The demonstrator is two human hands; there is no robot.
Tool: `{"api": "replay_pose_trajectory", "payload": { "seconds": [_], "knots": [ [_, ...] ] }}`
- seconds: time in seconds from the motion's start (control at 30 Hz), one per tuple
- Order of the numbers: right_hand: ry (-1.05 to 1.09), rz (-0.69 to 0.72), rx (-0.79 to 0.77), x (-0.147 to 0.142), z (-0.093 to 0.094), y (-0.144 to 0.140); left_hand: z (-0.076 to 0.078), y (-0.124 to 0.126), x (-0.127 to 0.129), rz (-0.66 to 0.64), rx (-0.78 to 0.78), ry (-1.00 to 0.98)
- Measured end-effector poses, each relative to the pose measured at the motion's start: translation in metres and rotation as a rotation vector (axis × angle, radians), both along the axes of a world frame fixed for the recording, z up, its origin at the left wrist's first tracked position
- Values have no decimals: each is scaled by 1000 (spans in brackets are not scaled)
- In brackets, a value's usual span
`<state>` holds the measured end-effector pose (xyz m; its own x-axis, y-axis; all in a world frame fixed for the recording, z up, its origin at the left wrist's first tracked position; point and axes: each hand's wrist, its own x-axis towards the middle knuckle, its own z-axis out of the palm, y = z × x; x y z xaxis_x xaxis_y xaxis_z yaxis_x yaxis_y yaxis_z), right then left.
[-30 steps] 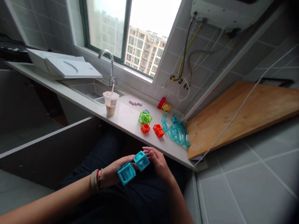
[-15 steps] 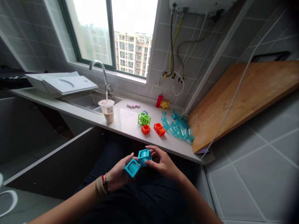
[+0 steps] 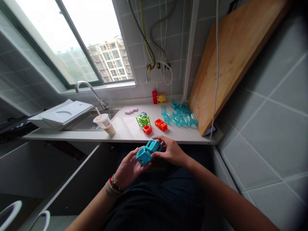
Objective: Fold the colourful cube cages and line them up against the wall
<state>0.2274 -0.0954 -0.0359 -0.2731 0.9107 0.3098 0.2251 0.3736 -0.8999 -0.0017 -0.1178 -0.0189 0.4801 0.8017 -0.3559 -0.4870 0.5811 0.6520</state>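
My left hand (image 3: 130, 170) holds a blue open-frame toy block (image 3: 143, 156) between thumb and fingers, palm turned up. My right hand (image 3: 172, 150) grips a second blue block (image 3: 154, 146) from its right side, thumb in front and fingers behind. The two blocks touch at their edges; whether they are locked together I cannot tell. Both hang over my lap, just in front of the counter edge. Nearest to them on the counter are a small orange frame block (image 3: 147, 129), a longer orange block (image 3: 161, 125) and a green frame cube (image 3: 143, 120).
A drink cup with a straw (image 3: 108, 126) stands near the counter's front edge, beside the sink (image 3: 90, 120) and faucet (image 3: 90, 86). Several translucent teal pieces (image 3: 181, 117) lie at right, by a leaning wooden board (image 3: 228, 61). Red (image 3: 154, 97) and yellow blocks (image 3: 161, 98) stand by the wall.
My view has tilted and swung to the right. Both hands have turned the blue blocks, so different faces show, and the blocks sit higher in view, closer to the counter edge.
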Motion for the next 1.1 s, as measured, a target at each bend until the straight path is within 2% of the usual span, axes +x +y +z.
{"api": "replay_pose_trajectory", "payload": {
  "seconds": [0.1,0.2,0.37,0.6,0.73,0.87,0.97,1.1],
  "knots": [
    [51,-4,24,0,4,-2,7,-6,-3,-29,136,37],
    [112,-4,33,-2,7,-5,11,-10,-4,8,251,164],
    [144,27,24,-6,9,-9,21,-11,-5,79,351,388],
    [172,77,34,-5,11,-12,37,-8,-10,186,524,488],
    [168,58,39,-3,15,-14,46,-9,-17,123,724,552],
    [156,179,-18,-4,15,-18,50,-13,-24,46,894,580],
    [129,211,68,-8,15,-20,50,-15,-26,2,918,573],
    [114,164,201,-10,19,-23,49,-14,-23,15,877,568]
  ]
}}
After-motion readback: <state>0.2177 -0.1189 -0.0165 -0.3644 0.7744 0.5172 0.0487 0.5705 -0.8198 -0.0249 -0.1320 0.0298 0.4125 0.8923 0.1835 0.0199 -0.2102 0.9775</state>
